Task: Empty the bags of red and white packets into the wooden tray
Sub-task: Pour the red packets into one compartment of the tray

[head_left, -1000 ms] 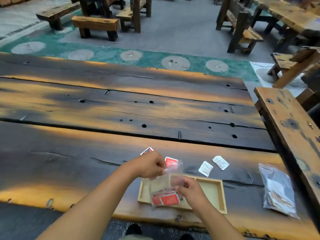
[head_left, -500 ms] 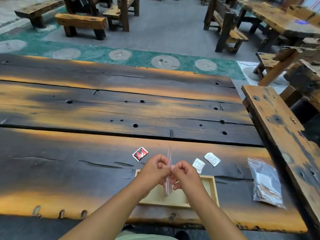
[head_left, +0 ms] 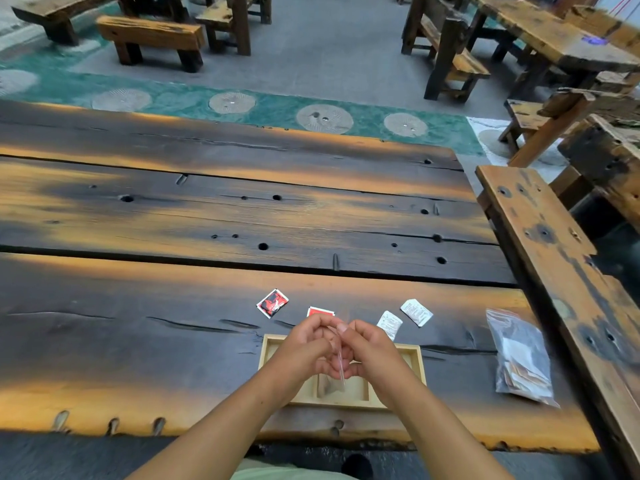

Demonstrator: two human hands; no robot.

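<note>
Left hand: My left hand (head_left: 304, 348) is curled, its fingertips pinching the top of the clear bag (head_left: 341, 370) from the left.
Right hand: My right hand (head_left: 370, 351) mirrors it, fingers curled and pinching the same bag top from the right, knuckles nearly touching the left.
Clear bag: It hangs edge-on between both hands, over the middle of the wooden tray (head_left: 415, 362). From this angle it is only a thin sliver, so I cannot tell whether any packets are inside.
Wooden tray: It sits on the table (head_left: 173, 341) close to the near edge, directly under my hands.
Loose packets: On the table just beyond the tray lie a red and black packet (head_left: 272, 303), a red packet (head_left: 320, 311) partly hidden by my left hand, a near white packet (head_left: 389, 323) and a far white packet (head_left: 416, 311).
Second bag: The second bag (head_left: 523, 358) lies full, well to the right of the tray.
Step in hand: I judge I am parting the bag mouth to tip it out.
Risk: Light packets may skid over the low rim, as four lie outside it. Pulling the mouth open unevenly could fling them far or right.
Risk: The tray is near the table edge, so a nudge from my wrists could push it off.
</note>
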